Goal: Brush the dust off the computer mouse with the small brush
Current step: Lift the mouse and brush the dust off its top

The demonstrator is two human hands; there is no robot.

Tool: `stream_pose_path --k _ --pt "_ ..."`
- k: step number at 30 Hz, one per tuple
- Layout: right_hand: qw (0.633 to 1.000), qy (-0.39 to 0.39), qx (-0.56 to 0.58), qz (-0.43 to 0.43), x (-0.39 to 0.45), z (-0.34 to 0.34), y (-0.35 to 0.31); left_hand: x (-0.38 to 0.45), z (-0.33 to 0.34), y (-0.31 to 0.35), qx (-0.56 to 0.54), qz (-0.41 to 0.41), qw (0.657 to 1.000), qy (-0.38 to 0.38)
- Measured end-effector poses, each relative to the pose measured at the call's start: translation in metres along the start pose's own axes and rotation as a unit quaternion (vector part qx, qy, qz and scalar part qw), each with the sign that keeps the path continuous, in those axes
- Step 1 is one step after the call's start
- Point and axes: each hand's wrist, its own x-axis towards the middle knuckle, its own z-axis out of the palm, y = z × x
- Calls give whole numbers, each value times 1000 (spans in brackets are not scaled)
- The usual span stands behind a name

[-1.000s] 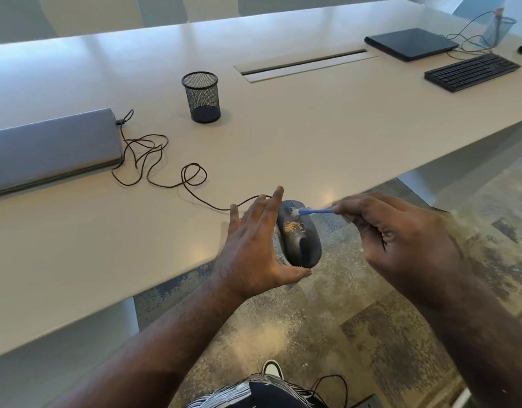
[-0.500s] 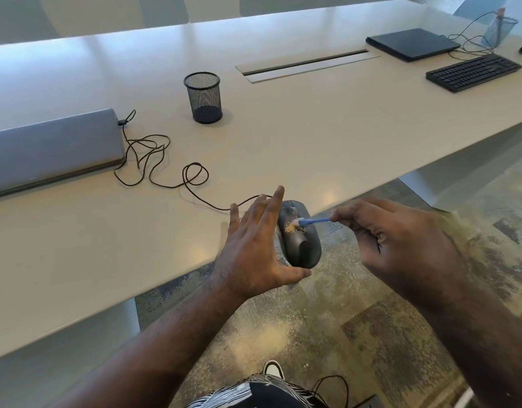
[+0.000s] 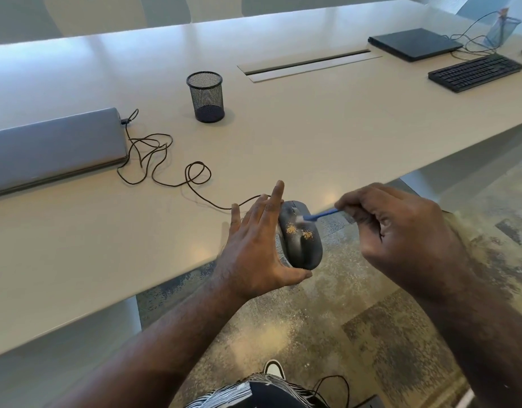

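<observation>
Two hands: left [image 3: 258, 248] cradles mouse [image 3: 301, 237], right [image 3: 401, 231] pinches brush [image 3: 318, 215].

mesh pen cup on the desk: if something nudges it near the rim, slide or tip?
The mesh pen cup looks empty and see-through, so it is probably light and would likely slide on the smooth table. It stands taller than its base is wide, so a high push could tip it, and being round it may then roll.
</observation>
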Motion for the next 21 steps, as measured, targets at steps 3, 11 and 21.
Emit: stream_pose_path --k 3,11,21 --pt "999 27 -1 19 6 4 2 -1 1 2 2 3 1000 -2" --pt "999 -36 8 26 14 18 -4 -2 0 9 12 6 1000 -4" --pt "1000 1 9 25 19 6 -3 -4 2 9 20 8 1000 -8"
